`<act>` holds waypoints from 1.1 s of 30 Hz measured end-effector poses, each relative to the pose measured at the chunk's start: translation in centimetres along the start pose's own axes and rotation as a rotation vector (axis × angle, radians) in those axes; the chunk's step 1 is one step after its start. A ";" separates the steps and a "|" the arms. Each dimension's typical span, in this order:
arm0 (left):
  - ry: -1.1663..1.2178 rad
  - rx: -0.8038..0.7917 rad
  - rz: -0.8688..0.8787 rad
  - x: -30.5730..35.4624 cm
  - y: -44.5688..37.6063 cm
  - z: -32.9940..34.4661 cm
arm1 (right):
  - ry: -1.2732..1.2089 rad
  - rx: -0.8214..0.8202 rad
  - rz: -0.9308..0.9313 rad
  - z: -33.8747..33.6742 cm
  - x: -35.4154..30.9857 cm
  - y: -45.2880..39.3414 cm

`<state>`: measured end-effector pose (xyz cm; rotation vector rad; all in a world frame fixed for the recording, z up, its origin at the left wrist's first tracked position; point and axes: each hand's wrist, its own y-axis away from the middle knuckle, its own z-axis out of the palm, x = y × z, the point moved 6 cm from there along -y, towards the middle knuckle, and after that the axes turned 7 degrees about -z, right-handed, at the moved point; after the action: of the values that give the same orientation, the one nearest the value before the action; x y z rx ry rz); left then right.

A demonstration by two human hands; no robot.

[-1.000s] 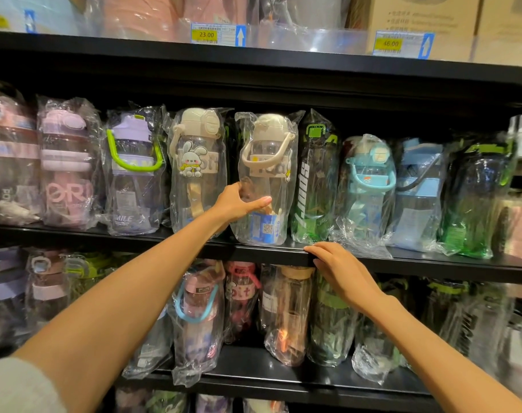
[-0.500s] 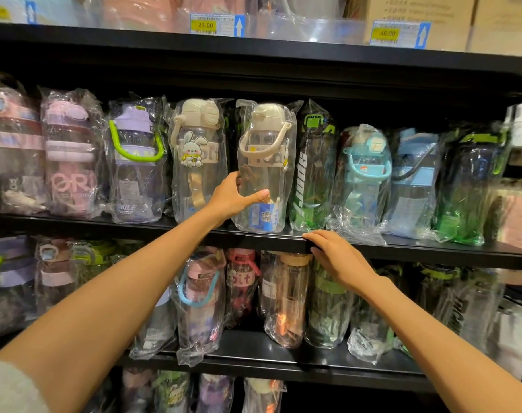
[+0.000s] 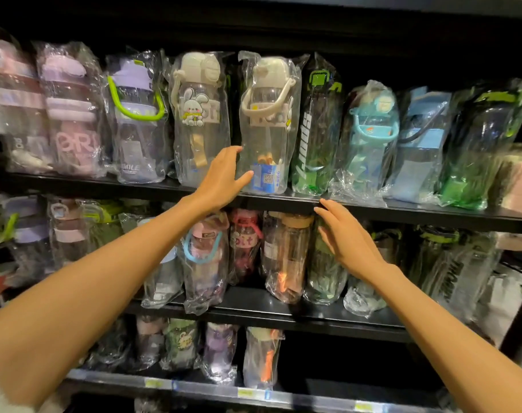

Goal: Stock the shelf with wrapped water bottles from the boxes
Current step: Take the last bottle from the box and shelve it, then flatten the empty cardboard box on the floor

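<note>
A clear wrapped water bottle with a cream lid and strap (image 3: 268, 120) stands upright on the middle shelf (image 3: 402, 208), between a rabbit-print bottle (image 3: 198, 114) and a dark green bottle (image 3: 316, 129). My left hand (image 3: 221, 180) is at its lower left side. The fingers are spread and nearly straight, and the thumb and fingertips touch the plastic wrap. My right hand (image 3: 346, 236) lies flat with straight fingers, its fingertips on the front edge of that shelf just below the green bottle.
The middle shelf holds a full row of wrapped bottles in pink, purple, teal, blue and green. The shelf below (image 3: 253, 305) is packed with more wrapped bottles. The bottom shelf (image 3: 248, 393) holds several bottles, with dark space to their right.
My left hand has loosened from its grip on the cream bottle and slid lower, fingers now spread. The view has dropped, so the top shelf is out of sight. My right hand stays at the shelf edge.
</note>
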<state>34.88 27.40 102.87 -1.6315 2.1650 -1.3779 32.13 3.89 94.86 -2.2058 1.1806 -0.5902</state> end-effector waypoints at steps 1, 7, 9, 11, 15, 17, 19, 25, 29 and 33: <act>-0.048 0.001 0.051 -0.3 1.1 -0.1 | 0.000 0.012 -0.009 0.1 -0.2 0.7; -0.261 -0.015 0.263 -3.0 9.9 -1.8 | -0.039 -0.001 0.023 1.5 -3.0 5.2; -0.326 -0.069 0.344 -4.5 13.4 -2.4 | -0.050 -0.025 0.038 2.1 -5.3 7.1; -0.401 -0.122 0.414 -6.3 17.3 -3.3 | -0.051 -0.048 0.027 2.5 -8.4 9.0; -0.516 -0.198 0.513 -11.6 25.6 -5.6 | -0.086 -0.094 0.020 4.0 -15.9 13.2; -0.539 -0.234 0.528 -14.9 29.6 -6.9 | -0.116 -0.110 0.067 5.3 -20.3 15.5; -0.561 -0.286 0.497 -18.4 33.6 -8.2 | -0.159 -0.138 0.122 7.2 -25.2 17.9; -0.552 -0.475 0.306 -28.1 45.4 -10.4 | -0.308 -0.376 0.213 15.5 -38.3 25.1; -0.505 -0.478 0.135 -34.4 53.3 -10.3 | -0.373 -0.535 0.222 21.9 -42.9 29.2; -0.493 -0.481 -0.059 -39.8 62.2 -8.8 | -0.435 -0.677 0.247 29.5 -46.1 33.9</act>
<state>2.18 65.75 48.11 -1.9316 2.2379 -0.3889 6.04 35.63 45.35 -2.4683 1.5134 0.4455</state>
